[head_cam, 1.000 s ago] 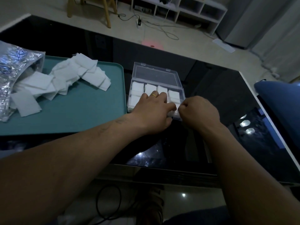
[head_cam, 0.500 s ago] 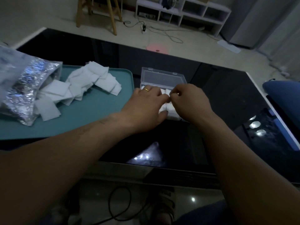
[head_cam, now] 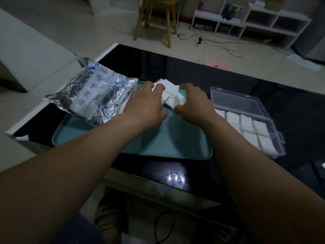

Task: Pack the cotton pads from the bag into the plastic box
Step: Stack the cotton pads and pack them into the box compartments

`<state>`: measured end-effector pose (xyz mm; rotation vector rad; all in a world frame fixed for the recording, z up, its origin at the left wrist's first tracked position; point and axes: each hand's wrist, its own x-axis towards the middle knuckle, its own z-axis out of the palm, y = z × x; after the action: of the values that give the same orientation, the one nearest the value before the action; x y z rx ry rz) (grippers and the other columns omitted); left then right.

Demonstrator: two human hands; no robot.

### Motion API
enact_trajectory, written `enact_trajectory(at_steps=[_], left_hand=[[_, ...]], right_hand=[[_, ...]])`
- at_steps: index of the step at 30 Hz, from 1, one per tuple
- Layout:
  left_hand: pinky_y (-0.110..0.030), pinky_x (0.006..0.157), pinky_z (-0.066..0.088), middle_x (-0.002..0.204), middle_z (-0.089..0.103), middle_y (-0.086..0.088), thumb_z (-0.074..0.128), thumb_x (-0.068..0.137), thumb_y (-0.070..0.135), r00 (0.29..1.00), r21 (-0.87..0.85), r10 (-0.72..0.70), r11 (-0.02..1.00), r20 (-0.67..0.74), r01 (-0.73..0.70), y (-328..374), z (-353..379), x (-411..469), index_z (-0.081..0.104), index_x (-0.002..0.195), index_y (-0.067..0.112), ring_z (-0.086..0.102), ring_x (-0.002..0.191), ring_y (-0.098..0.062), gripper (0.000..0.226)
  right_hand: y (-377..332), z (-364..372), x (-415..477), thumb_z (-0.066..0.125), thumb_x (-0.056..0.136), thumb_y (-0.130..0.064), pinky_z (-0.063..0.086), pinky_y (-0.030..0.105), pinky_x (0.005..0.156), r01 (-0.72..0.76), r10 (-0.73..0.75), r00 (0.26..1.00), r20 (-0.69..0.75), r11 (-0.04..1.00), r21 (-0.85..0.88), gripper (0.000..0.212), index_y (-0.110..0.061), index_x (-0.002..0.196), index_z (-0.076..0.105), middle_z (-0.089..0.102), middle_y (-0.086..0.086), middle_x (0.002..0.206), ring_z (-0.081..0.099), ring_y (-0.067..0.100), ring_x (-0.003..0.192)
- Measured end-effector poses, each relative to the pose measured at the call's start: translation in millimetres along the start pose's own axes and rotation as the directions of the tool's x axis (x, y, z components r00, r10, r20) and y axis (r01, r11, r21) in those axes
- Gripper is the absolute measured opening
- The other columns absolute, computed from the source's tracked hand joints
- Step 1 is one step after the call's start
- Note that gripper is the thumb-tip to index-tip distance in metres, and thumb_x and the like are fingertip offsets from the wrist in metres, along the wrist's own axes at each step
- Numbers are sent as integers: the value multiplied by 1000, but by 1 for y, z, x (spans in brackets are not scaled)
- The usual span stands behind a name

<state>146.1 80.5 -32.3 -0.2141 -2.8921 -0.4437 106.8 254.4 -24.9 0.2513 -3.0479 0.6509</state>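
Note:
A pile of white square cotton pads (head_cam: pixel 171 95) lies at the far side of a teal tray (head_cam: pixel 165 143). My left hand (head_cam: pixel 144 106), with a ring on it, lies over the pile's left side, fingers curled onto the pads. My right hand (head_cam: pixel 192 104) cups the pile's right side, fingers bent around it. A crinkled silver foil bag (head_cam: pixel 93 97) lies on the tray's left end with its mouth toward the pile. The clear plastic box (head_cam: pixel 246 118) sits open to the right of the tray, its compartments filled with white pads.
The tray and box rest on a glossy black table (head_cam: pixel 290 106) with a white edge. Beyond it are a wooden stool (head_cam: pixel 156 20), floor cables and a low white shelf (head_cam: pixel 249 20). A cable lies on the floor under the table.
Both hands left the plastic box and moved left to the pad pile on the tray. The view has swung left, so the box now sits at the right.

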Motion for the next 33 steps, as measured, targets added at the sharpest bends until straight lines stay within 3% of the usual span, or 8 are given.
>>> enact_trajectory(at_steps=[4,6,10,14,18,24,29,33], left_hand=[[-51,115,31,160,25,-21,73,80,56,988,16,-71,997,134,70,-4,8,33,13,161,27,27,147,-39,105],[-52,116,29,163,22,-19,73,79,58,968,0,-95,995,233,98,-3,16,46,5,162,32,27,149,-38,111],[-49,109,33,153,39,-14,65,88,31,965,-43,-36,998,260,49,-5,29,46,19,159,32,39,137,-38,85],[-45,107,39,140,48,-9,62,89,18,975,-154,110,985,193,-81,-11,26,27,36,154,31,45,130,-34,71],[-39,105,38,131,51,-7,70,91,27,959,-249,222,953,175,-175,-13,18,1,40,153,30,48,125,-30,69],[-40,111,37,132,44,-3,89,70,49,931,-286,314,924,185,-255,-10,5,-34,35,155,35,42,127,-24,102],[-49,112,39,150,35,-4,70,52,85,945,-143,237,968,226,-209,-13,-7,-47,18,158,45,39,137,-30,124],[-51,110,39,151,31,-6,81,60,74,956,75,120,987,268,-145,-17,-18,-50,14,158,43,38,138,-31,123]], right_hand=[[-3,13,15,76,82,-51,34,59,116,-47,44,996,82,999,24,99,-33,162,22,38,3,163,35,31,148],[2,17,16,73,83,-59,32,60,116,-70,72,990,125,997,-24,97,-35,162,22,39,1,163,35,31,149],[11,17,12,68,88,-45,41,49,108,-38,53,990,133,993,-111,67,-32,149,45,51,4,150,49,31,137],[13,-1,-2,75,85,-31,48,37,88,-23,30,979,202,999,-38,58,-24,137,51,54,5,135,58,25,110],[15,-15,-31,75,86,-30,47,36,84,29,-13,970,243,998,-62,51,-24,132,52,54,4,130,57,23,104],[15,-26,-69,82,80,-46,51,39,91,70,-18,918,395,991,-117,64,-26,132,51,53,4,133,59,24,109],[13,-28,-77,87,78,-48,50,39,94,17,0,951,310,998,-54,84,-23,143,40,46,7,144,58,27,118],[7,-28,-74,86,78,-45,46,41,104,23,-14,975,220,999,-41,99,-24,156,28,36,10,156,52,30,133]])
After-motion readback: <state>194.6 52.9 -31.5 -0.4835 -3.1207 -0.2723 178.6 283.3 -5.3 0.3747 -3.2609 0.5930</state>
